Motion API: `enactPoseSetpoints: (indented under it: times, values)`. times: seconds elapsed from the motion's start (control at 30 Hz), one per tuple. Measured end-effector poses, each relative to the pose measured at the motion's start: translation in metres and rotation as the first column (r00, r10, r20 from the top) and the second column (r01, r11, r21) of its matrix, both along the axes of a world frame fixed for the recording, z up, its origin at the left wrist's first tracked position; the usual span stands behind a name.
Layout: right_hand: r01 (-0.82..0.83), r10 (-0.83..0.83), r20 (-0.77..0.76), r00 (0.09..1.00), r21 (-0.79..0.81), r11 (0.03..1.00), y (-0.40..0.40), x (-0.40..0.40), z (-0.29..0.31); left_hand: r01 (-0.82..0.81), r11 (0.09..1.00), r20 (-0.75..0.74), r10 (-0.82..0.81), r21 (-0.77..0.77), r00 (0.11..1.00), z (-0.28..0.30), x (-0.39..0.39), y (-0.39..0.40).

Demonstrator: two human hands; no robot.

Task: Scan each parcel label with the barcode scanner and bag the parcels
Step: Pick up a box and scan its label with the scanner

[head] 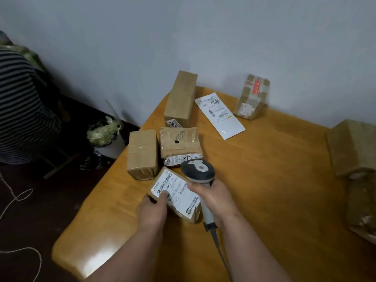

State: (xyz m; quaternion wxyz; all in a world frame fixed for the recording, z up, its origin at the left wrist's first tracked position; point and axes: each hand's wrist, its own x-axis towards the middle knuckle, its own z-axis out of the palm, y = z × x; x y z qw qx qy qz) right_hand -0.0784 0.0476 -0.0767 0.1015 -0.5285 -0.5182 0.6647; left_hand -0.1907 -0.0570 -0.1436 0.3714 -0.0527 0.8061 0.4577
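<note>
Parcel [175, 197] label [175, 190] reads "P802 170" — left hand [152, 210] grips it, right hand [213, 200] clasps the barcode scanner [198, 169] above.

You are looking at a dim, soft picture with flat, even room light and no hard shadows. A pale glare patch sits on the near left corner of the surface [89, 259], so light comes from above and ahead. The floor [30, 210] at your left sinks almost to black. Wide-angle distortion bends the edges, and the boxes at the right edge [354, 147] smear into blur. Print on the held parcel's label [175, 192] stays only partly legible.
</note>
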Motion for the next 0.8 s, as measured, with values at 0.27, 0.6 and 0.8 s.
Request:
enactPoseSetpoints:
  times: [0.27, 0.6, 0.8]
  values:
    - [0.238, -0.237, 0.018, 0.971, -0.087, 0.967, -0.018, 0.018, -0.02, 0.122, 0.949, 0.178, -0.179, 0.29, 0.968, 0.015, 0.02, 0.008]
    - [0.381, -0.383, -0.071, 0.921, -0.039, 0.924, -0.036, 0.098, 0.014, 0.421, 0.816, 0.427, -0.57, 0.397, 0.702, 0.04, 0.073, -0.013]
    - [0.43, -0.42, -0.102, 0.902, 0.099, 0.898, -0.055, 0.158, 0.048, 0.282, 0.833, 0.274, -0.445, 0.476, 0.853, 0.066, 0.107, -0.009]
